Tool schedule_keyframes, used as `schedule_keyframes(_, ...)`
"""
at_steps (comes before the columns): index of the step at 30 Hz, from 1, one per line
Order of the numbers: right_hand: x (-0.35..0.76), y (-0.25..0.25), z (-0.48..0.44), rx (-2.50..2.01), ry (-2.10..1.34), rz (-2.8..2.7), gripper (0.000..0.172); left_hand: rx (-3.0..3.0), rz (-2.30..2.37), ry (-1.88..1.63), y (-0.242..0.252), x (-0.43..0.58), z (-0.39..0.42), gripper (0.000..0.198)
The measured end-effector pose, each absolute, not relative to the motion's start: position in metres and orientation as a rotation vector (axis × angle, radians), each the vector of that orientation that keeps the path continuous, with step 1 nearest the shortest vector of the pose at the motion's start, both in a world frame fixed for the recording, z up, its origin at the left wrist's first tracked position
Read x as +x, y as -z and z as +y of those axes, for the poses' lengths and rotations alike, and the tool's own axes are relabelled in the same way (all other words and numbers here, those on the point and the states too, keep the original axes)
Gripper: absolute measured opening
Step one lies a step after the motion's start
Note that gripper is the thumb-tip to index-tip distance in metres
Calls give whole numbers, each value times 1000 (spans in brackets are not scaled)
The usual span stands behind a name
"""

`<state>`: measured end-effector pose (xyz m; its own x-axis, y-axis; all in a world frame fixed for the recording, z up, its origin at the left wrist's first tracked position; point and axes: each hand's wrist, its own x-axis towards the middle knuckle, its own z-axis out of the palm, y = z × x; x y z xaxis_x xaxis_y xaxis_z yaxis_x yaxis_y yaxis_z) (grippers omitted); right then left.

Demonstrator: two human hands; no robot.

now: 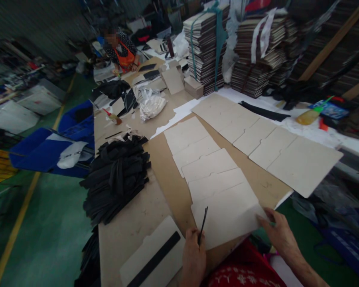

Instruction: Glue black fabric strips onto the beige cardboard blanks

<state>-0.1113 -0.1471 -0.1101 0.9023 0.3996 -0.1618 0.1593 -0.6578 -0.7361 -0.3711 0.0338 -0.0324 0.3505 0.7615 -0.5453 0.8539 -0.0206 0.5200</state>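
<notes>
My left hand (194,252) is closed around a thin black stick (204,223), which points up and away over the near cardboard sheet (227,213). What kind of tool the stick is, I cannot make out. With the thumb on its right corner, my right hand (278,231) grips the same sheet; some fingers are hidden. This sheet is the nearest in an overlapping row of beige cardboard sheets (191,137) running away from me. Left of my left hand lies a cardboard piece (140,259) with a black strip (155,259) across it.
A heap of black strips (116,175) covers the table's left edge. On the right runs another cardboard row (296,159), near a bottle of yellowish liquid (309,115). Tall cardboard stacks (202,48) stand behind. A co-worker in an orange apron (124,59) sits at the far end.
</notes>
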Motion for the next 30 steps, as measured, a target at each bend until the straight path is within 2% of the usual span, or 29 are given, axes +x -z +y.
schedule_keyframes(6,-101,84,-141,-2007,-772,-89,65,1853,1455,148,37,-371,30,42)
schedule_keyframes(10,-95,57,-144,-1825,-1008,-403,51,1896,1455,126,38,-368,30,43)
schedule_keyframes(15,-98,35,-149,-1775,-699,-863,30,1720,1666,-104,19,-356,30,43)
schedule_keyframes(18,-106,27,-149,-1724,-447,-1169,18,1406,1678,-303,-3,-337,26,58)
schedule_keyframes(23,-121,17,-148,-1654,-217,-1520,21,1069,1469,-264,-27,-301,24,72)
schedule_keyframes(30,-130,21,-150,-1628,-160,-1635,23,793,1496,-319,-31,-298,31,76)
